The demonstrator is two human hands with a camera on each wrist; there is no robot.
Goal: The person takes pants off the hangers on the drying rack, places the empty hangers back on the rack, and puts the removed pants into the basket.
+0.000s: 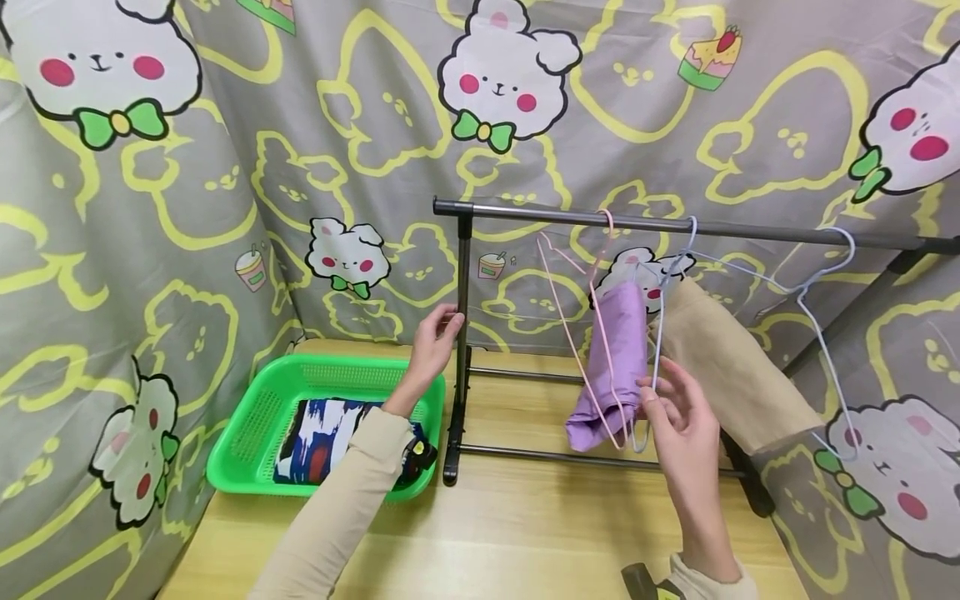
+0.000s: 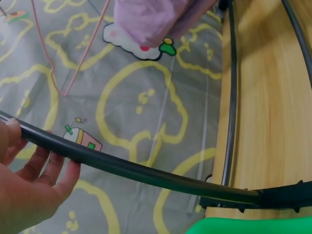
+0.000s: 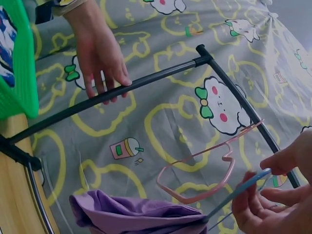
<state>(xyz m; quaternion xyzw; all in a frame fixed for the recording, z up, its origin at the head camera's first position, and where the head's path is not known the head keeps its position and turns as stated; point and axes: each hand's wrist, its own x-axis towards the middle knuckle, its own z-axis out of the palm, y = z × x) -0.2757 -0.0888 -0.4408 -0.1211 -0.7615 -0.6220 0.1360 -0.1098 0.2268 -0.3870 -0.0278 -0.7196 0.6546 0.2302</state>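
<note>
My left hand [image 1: 435, 337] holds the left upright post [image 1: 462, 275] of a dark metal clothes rack, thumb on one side and fingertips behind it, as the left wrist view [image 2: 36, 180] shows. My right hand [image 1: 684, 417] pinches the lower side of a light blue hanger [image 3: 239, 190] between thumb and fingers. A folded purple garment [image 1: 618, 358] hangs over this hanger. A pink hanger [image 1: 566, 308] without clothing hangs on the bar just left of it. Farther right, beige trousers or similar cloth [image 1: 727, 358] hangs on another light blue hanger [image 1: 817, 325].
A green plastic basket [image 1: 247, 408] stands left of the rack. Inside lies folded cloth [image 1: 318, 437] patterned in blue, white, red and black. The rack's top bar [image 1: 540, 212] runs across above the wooden table [image 1: 525, 533]. A grey printed curtain [image 1: 420, 192] surrounds the area.
</note>
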